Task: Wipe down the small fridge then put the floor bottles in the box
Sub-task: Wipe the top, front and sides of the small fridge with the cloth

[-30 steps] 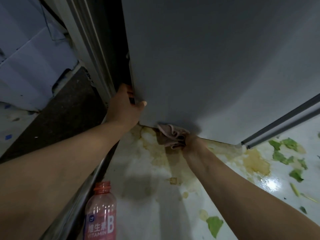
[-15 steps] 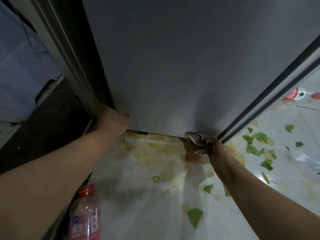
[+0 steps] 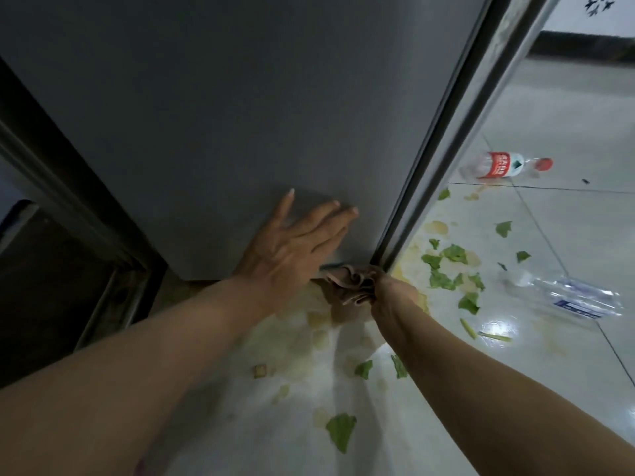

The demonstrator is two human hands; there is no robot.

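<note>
The grey side of the small fridge point(image 3: 240, 115) fills the upper view. My left hand point(image 3: 295, 245) lies flat on its lower part, fingers spread, holding nothing. My right hand point(image 3: 391, 293) grips a bunched pinkish cloth point(image 3: 350, 283) pressed at the fridge's bottom corner, below the door seal point(image 3: 457, 139). A clear bottle with a red label and red cap point(image 3: 505, 165) lies on the floor at the right. A second clear bottle with a blue label point(image 3: 570, 297) lies nearer, also on its side.
The white tiled floor point(image 3: 549, 235) carries yellowish stains and scattered green leaf pieces point(image 3: 446, 266) around the fridge base. A dark gap and a metal frame point(image 3: 68, 201) stand left of the fridge.
My left hand left the fridge's left edge and now lies flat near the right corner. The cloth stays at the bottom corner. The view swung right; the pink vitamin bottle is out of sight.
</note>
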